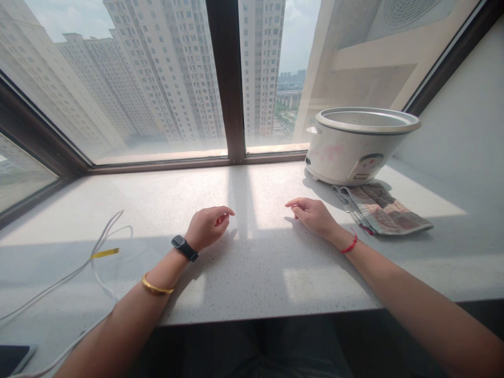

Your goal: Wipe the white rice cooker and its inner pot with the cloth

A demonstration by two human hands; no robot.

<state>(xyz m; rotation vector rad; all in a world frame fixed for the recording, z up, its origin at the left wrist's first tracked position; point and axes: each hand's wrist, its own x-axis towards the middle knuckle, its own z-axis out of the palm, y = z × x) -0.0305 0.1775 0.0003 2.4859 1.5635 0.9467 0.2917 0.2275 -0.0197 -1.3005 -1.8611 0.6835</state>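
Note:
My left hand [207, 227] hovers just over the white speckled counter [252, 273], fingers loosely curled, holding nothing. My right hand [311, 214] is a short way to its right, also loosely curled and empty, fingers pointing toward the left hand. A black watch and a gold bangle are on my left wrist, a red string on the right. A white rice cooker [356, 146] without a lid stands at the back right by the window. A checked cloth [380, 209] lies in front of it, just right of my right hand.
White cables [94, 252] with a yellow tag run across the counter's left side. A dark phone corner [13, 357] shows at the bottom left. A large window with a dark frame [230, 79] lines the back; a white wall stands on the right.

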